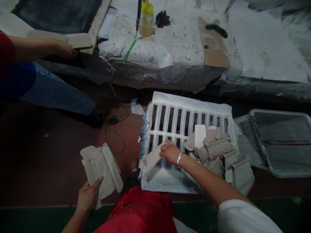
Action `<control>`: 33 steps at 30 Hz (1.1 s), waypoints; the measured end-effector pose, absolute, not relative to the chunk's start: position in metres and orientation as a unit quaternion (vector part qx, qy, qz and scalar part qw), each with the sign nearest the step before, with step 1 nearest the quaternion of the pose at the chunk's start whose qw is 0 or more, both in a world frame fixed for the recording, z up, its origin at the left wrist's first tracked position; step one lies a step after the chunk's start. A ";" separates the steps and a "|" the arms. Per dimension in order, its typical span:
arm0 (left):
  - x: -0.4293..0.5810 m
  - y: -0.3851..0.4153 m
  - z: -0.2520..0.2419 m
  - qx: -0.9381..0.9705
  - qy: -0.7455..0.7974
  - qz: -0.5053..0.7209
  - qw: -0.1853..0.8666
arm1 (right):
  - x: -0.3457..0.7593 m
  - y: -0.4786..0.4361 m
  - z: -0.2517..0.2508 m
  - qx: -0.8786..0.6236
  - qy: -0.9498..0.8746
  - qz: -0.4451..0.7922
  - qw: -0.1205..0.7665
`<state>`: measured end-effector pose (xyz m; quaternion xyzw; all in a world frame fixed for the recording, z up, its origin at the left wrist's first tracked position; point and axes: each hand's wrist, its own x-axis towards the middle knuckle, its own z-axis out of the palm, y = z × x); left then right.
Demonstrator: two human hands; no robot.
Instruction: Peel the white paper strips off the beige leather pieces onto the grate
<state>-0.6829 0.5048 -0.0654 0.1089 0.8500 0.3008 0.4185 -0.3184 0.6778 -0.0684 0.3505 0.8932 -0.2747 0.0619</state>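
Note:
My left hand [88, 193] grips a beige bag piece [103, 171] by its lower edge, thumb on top, out over the floor to the left. The piece has a flap and a pocket-like front panel. Above the white slatted rack [191, 99], my right hand [170, 152] is closed on the upper end of a flat, pale beige panel [153, 159]. Part of that panel's edge is hidden by my fingers. On the rack's right side lies a pile of beige bags [218, 149] with gold-coloured metal fittings, partly behind my right forearm.
A grey plastic bin [286, 142] stands at the right. Along the back runs a paper-covered worktable [179, 42], bearing a yellow-topped bottle [146, 19]. A green cord [124, 60] hangs to the floor. At the left, a co-worker's hand [63, 48] is by beige pieces.

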 end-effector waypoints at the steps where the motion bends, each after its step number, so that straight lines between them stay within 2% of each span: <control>1: -0.684 0.502 -0.066 0.102 0.853 0.287 0.424 | -0.328 0.684 -0.073 0.331 0.903 -0.269 0.049; 4: -0.684 0.489 -0.075 0.074 0.865 0.245 0.432 | -0.353 0.701 -0.090 0.290 0.916 -0.276 0.001; 7: -0.682 0.477 -0.087 0.048 0.861 0.236 0.447 | -0.370 0.705 -0.110 0.320 0.907 -0.272 -0.029; 10: -0.682 0.469 -0.097 0.014 0.856 0.230 0.463 | -0.382 0.685 -0.134 0.455 0.849 -0.254 -0.092; 13: -0.682 0.465 -0.102 0.000 0.851 0.233 0.470 | -0.392 0.646 -0.165 0.650 0.684 -0.293 -0.157; 15: -0.680 0.465 -0.107 0.005 0.845 0.237 0.479 | -0.399 0.623 -0.188 0.738 0.553 -0.365 -0.130; 18: -0.665 0.470 -0.124 0.016 0.822 0.258 0.508 | -0.407 0.608 -0.211 0.762 0.477 -0.430 -0.080; 22: -0.637 0.498 -0.169 0.081 0.807 0.237 0.535 | -0.407 0.620 -0.215 0.745 0.491 -0.444 -0.081; 27: -0.639 0.557 -0.220 0.191 0.835 0.178 0.485 | -0.398 0.630 -0.207 0.726 0.528 -0.436 -0.072; 30: -0.644 0.587 -0.232 0.248 0.829 0.153 0.476 | -0.401 0.627 -0.206 0.715 0.553 -0.424 -0.062; 33: -0.632 0.603 -0.228 0.292 0.785 0.159 0.523 | -0.409 0.621 -0.202 0.711 0.591 -0.375 -0.061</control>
